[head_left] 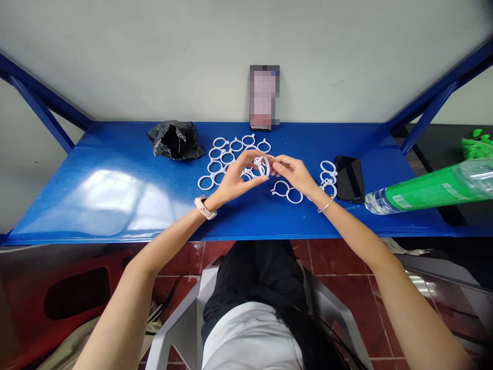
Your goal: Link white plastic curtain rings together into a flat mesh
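Observation:
White curtain rings with small eyelets lie in a loose group on the blue table, under and to the left of my hands. Between the curved thumb and fingers of my left hand is a white curtain ring, raised above the others. My right hand meets it from the other side, its thumb and fingertips pinched together at the ring's edge. What exactly those right fingertips grip is partly hidden. Two joined-looking rings lie just below my right hand, and several more rings lie beyond my right wrist.
A crumpled black plastic bag sits open at the back left. One phone leans upright on the wall; a dark phone lies flat at right. A green-labelled bottle stands near the right edge of the blue table.

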### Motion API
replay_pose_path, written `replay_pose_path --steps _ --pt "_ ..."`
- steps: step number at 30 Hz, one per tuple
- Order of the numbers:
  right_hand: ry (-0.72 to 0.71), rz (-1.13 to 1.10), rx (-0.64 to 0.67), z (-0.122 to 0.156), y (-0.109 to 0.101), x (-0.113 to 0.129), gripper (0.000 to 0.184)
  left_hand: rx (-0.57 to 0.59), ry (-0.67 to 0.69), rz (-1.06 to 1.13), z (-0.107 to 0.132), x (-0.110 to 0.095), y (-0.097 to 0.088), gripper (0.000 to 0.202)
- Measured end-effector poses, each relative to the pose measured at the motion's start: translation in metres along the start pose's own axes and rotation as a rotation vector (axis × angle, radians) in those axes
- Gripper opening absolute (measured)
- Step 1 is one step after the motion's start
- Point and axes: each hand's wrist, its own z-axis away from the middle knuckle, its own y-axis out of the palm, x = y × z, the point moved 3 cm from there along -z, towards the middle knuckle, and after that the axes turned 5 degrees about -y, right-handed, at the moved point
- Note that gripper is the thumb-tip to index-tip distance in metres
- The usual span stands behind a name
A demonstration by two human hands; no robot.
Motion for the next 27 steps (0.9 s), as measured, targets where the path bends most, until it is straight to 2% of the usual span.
replay_pose_path --steps 3,7,16,19,23,27 --pt "0.146 -0.194 0.113 -0.001 0.004 -0.002 0.049 0.023 -0.032 0.01 -0.001 -0.002 0.0 0.043" --pt "0.242 -0.365 0.078 0.0 0.004 -0.003 0.046 0.01 -0.053 -0.045 -0.001 -0.002 -0.001 0.046" --pt "0.226 -0.401 -0.042 -0.001 -0.004 0.004 0.041 -0.089 -0.066 -0.016 -0.003 0.008 -0.007 0.042" --pt "0.237 -0.387 -0.056 -0.001 -0.005 0.002 0.042 -0.121 -0.011 -0.12 -0.003 0.007 -0.01 0.034" --pt "0.239 -0.397 -0.036 -0.001 -0.005 0.001 0.041 -0.155 0.121 -0.376 -0.002 0.009 -0.012 0.025" --pt "0.236 -0.393 -0.022 0.0 -0.005 0.003 0.04 -0.153 0.152 -0.517 -0.001 0.015 -0.011 0.023"
